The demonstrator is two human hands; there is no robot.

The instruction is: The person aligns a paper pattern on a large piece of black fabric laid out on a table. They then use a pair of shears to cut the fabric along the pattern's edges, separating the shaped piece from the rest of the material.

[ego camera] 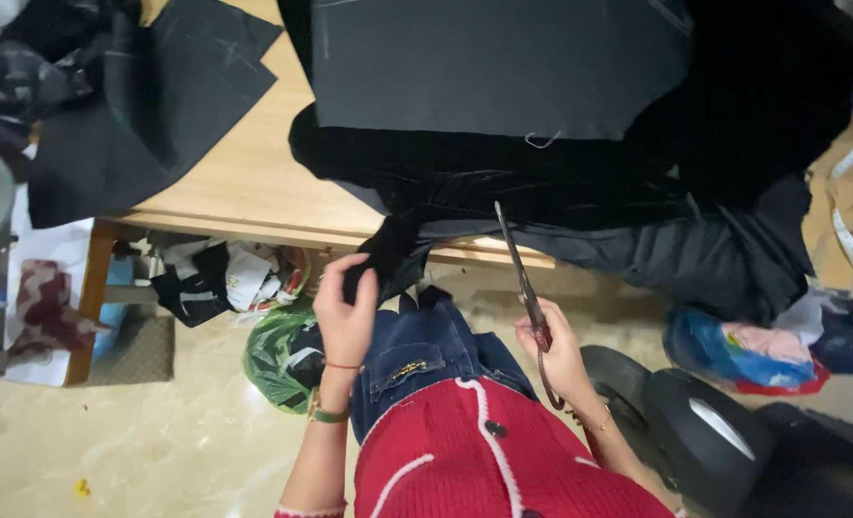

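— Where are the hands?

— Centre of the frame; the left hand [346, 309] pinches a flap of black cloth [388, 251] hanging off the surface [244, 173] edge; the right hand [553, 353] is closed round the scissors [522, 278], blades pointing up toward the fabric.

— Any advice?

— I'd judge the flap wants pulling taut, blades kept clear of those fingers; the grey panel [494, 62] lies at upper centre.

We see black fabric [503, 182] on a light wooden table [244, 182]. Our red top [465, 451] has white trim, and the bag [278, 355] is green.
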